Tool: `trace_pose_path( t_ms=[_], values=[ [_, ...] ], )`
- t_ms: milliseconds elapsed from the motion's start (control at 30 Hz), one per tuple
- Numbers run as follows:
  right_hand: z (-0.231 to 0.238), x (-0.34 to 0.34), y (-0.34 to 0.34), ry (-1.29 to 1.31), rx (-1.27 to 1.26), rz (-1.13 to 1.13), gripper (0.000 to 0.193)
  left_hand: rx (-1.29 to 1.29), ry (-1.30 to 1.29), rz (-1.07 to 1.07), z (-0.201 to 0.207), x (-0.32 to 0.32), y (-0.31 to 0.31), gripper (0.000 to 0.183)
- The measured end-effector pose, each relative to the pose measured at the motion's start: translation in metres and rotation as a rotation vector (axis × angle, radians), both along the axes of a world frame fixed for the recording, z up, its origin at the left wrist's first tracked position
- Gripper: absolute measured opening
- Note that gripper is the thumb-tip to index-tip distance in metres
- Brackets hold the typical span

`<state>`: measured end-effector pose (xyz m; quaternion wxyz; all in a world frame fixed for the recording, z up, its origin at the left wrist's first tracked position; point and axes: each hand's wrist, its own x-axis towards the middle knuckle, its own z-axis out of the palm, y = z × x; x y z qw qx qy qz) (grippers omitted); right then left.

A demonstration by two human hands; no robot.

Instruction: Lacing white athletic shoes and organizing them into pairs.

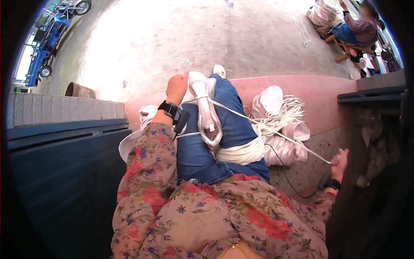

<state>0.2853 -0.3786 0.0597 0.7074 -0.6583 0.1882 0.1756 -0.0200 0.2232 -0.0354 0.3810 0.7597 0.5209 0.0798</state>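
Observation:
A pale pink and white sneaker (208, 116) lies on my lap, its toe pointing away from me and its heel opening nearest my body. Beside the toe, my left hand (177, 89) is closed; what its fingers hold is hidden. Far out to the right, my right hand (340, 163) pinches the end of a white shoelace (305, 149), drawn taut toward my legs. Another white strand crosses from the shoe's throat over my right thigh. A thick bundle of white laces (242, 152) lies across that thigh, its loose ends fanning out at the right.
Right of my legs sit more pale shoes (284, 150) and a white shoe piece (271, 100). A dark cable (286, 177) curves near my right forearm. Dark blue panels (64, 164) stand at the left. Further off are a bucket (80, 90), a blue three-wheeler (49, 39) and a seated person (362, 32).

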Motion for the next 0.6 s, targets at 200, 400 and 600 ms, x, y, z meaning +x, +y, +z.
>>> trace_pose_path(
  t_ms=[200,400,600],
  values=[
    [-0.058,-0.056,0.205,-0.136,-0.535,0.999,0.022,-0.530,-0.347,0.127,0.050,-0.014,-0.063,0.038],
    [-0.042,-0.151,0.406,-0.536,-0.303,1.696,0.026,-0.078,-0.117,-0.102,0.016,-0.042,-0.065,0.019],
    [-0.052,-0.175,0.471,-1.154,-0.536,1.812,0.019,0.083,0.131,-0.161,0.026,-0.034,-0.083,0.019]
  ],
)
